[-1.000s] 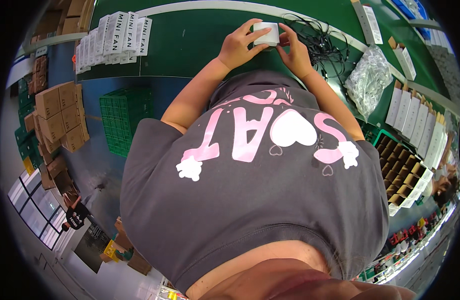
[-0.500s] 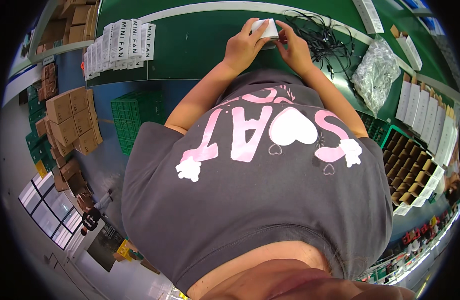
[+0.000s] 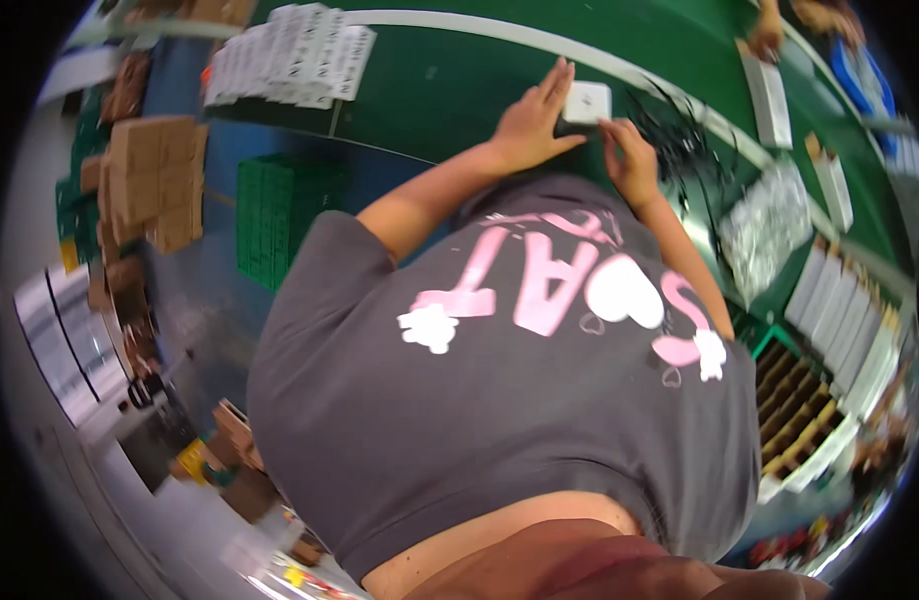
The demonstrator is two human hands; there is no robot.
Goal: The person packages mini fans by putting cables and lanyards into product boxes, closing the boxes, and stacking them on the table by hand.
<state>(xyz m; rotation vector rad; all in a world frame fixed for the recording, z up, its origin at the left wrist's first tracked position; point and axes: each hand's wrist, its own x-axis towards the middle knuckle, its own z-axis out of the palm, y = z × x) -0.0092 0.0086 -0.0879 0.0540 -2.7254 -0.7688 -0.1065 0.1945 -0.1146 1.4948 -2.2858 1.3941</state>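
A small white box (image 3: 587, 102) lies on the green table (image 3: 449, 90) in front of me. My left hand (image 3: 532, 120) rests flat beside it, fingers spread and touching its left edge. At the box's lower right corner my right hand (image 3: 629, 158) touches it with its fingertips. Neither hand is closed around the box. My grey shirt with pink lettering fills the middle of the view.
A row of white printed boxes (image 3: 289, 55) stands at the table's far left. Black cables (image 3: 689, 140) and a clear plastic bag (image 3: 764, 225) lie to the right, with more white boxes (image 3: 839, 310) and a green crate of brown dividers (image 3: 794, 410). Brown cartons (image 3: 154, 180) and a green crate (image 3: 274, 215) sit left.
The view has swung, so the table sits more to the right. The white box went from being held between both hands to lying on the table with my hands at its sides.
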